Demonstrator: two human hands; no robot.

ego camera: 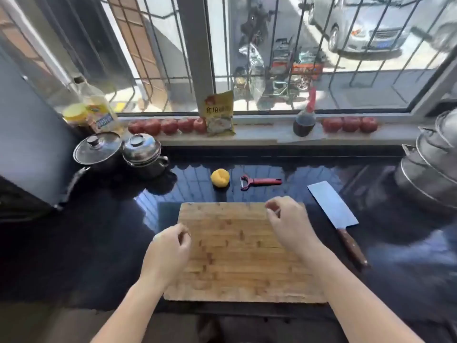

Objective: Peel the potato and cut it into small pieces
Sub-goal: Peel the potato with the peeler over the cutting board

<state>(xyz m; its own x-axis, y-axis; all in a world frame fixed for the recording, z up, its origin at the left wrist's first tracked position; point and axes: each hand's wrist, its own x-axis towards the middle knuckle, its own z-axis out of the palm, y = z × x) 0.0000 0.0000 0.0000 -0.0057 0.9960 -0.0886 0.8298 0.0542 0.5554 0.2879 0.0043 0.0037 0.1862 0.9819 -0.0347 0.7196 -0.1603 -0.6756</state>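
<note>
**Both hands empty over the board, potato and peeler just beyond**

Plainly, nothing is picked up yet. The left hand (170, 251) and the right hand (288, 222) both hover above the wooden cutting board (237, 273), fingers loosely curled and holding nothing.

The potato (220, 178) sits on the dark bench (111, 231), past the far edge of the board, ahead of both hands. It lies forward and a little to the left of the right hand, forward and to the right of the left hand. It looks yellow and roundish, so it has no clear long axis, and I cannot tell whether any skin is left on it.

The red peeler (259, 181) lies just to the right of the potato, almost straight ahead of the right hand. Its long axis runs left to right, with the blade head pointing towards the potato and the handle pointing away to the right. The right hand looks nearer to both, as it reaches further forward.

The cleaver (332, 206) rests to the right of the right hand, beside the board. Its long axis runs diagonally, blade away from the person and wooden handle angled back towards them.

My guess is that the next move is a forward reach: the right hand to the peeler handle, the left to the potato.
</note>
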